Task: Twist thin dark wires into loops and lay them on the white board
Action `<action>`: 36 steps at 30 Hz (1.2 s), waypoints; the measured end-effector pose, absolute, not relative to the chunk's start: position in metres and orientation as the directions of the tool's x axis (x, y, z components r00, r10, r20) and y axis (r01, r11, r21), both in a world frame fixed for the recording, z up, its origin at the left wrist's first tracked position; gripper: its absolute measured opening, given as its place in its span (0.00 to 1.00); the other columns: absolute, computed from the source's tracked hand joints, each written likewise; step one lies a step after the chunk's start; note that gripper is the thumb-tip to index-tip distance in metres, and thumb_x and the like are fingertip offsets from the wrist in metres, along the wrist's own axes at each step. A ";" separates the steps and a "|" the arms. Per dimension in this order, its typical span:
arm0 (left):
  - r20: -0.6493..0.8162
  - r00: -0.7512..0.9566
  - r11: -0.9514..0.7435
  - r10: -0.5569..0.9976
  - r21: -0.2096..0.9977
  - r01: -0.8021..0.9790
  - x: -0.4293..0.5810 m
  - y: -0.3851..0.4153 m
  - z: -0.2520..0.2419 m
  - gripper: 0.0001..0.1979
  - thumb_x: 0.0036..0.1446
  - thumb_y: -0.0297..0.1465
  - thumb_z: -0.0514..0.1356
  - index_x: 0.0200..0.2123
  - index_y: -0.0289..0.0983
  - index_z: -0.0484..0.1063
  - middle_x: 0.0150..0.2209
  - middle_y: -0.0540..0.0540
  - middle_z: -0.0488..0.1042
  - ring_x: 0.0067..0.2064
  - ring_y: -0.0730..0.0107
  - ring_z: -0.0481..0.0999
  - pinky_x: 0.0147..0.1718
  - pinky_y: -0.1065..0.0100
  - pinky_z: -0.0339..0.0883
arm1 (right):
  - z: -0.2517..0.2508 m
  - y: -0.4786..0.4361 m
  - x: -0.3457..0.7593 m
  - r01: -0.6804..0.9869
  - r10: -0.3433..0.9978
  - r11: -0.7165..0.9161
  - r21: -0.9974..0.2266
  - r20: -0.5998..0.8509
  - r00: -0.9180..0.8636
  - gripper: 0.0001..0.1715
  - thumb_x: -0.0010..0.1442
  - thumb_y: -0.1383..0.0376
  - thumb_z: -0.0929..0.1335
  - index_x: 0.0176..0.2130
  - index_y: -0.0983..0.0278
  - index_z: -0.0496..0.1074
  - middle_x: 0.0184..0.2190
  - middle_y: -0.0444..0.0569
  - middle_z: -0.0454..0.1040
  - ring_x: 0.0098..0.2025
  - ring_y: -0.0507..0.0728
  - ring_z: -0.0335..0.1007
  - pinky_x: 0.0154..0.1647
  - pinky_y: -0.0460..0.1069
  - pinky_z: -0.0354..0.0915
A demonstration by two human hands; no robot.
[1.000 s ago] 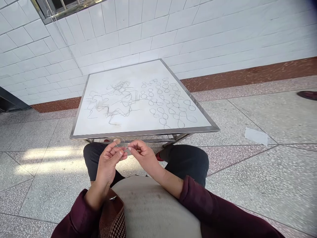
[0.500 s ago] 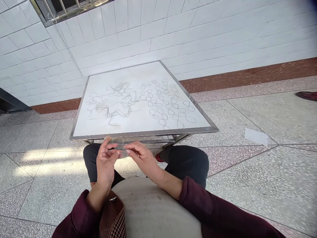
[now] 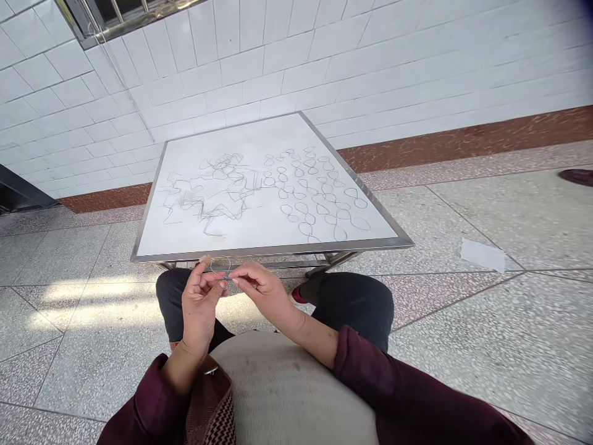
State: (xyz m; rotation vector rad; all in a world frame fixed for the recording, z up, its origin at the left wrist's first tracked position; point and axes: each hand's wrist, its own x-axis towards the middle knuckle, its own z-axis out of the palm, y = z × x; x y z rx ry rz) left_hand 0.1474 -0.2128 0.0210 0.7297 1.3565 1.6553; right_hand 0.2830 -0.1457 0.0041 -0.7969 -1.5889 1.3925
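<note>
In front of my lap, just below the table's near edge, a thin wire (image 3: 230, 263) is bent into a round loop. My left hand (image 3: 198, 309) is closed on it, with thumb and fingertips pinching where the loop comes together. Thumb and forefinger of my right hand (image 3: 266, 295) are also pinched on the wire, close against the left fingertips. Fingers cover the lower part of the wire. On the white table (image 3: 278, 133) lie several figure-eight wire pieces (image 3: 336, 219) at the right. A tangle of zigzag bent wires (image 3: 222, 209) spreads over the left half.
A metal rim (image 3: 273, 248) frames the table, which stands near a white tiled wall (image 3: 393, 68). My knees (image 3: 356, 303) are at its near side. A whitish sheet (image 3: 483, 254) lies on the speckled floor at the right. A dark red shoe (image 3: 577, 177) shows at the right edge.
My right fingertips have shifted slightly left and up, closer to the left fingertips at the wire. The wires on the table lie as before.
</note>
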 end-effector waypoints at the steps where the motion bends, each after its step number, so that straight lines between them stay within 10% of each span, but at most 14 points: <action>1: -0.079 -0.466 -0.043 0.881 0.968 -0.245 0.147 -0.213 0.021 0.29 0.51 0.31 0.70 0.56 0.40 0.70 0.37 0.47 0.79 0.39 0.67 0.77 0.37 0.66 0.74 | 0.004 -0.145 0.282 -0.067 0.878 0.184 -0.981 0.195 -0.436 0.06 0.61 0.62 0.69 0.36 0.55 0.78 0.34 0.49 0.72 0.34 0.58 0.69 0.34 0.54 0.69; 21: -0.047 -0.494 -0.043 0.868 0.985 -0.169 0.147 -0.219 0.028 0.21 0.51 0.33 0.70 0.49 0.39 0.74 0.29 0.52 0.77 0.33 0.71 0.79 0.38 0.66 0.77 | 0.006 -0.148 0.280 0.075 0.760 0.560 -0.825 0.475 -0.443 0.10 0.64 0.72 0.65 0.35 0.60 0.74 0.31 0.47 0.73 0.33 0.54 0.71 0.33 0.48 0.68; 36: -0.067 -0.470 -0.035 0.880 0.978 -0.205 0.147 -0.218 0.023 0.22 0.52 0.32 0.69 0.51 0.39 0.73 0.29 0.54 0.74 0.32 0.74 0.76 0.38 0.68 0.75 | 0.006 -0.154 0.281 0.172 0.781 0.541 -0.823 0.416 -0.466 0.08 0.60 0.73 0.66 0.38 0.61 0.71 0.30 0.46 0.73 0.31 0.53 0.69 0.31 0.46 0.66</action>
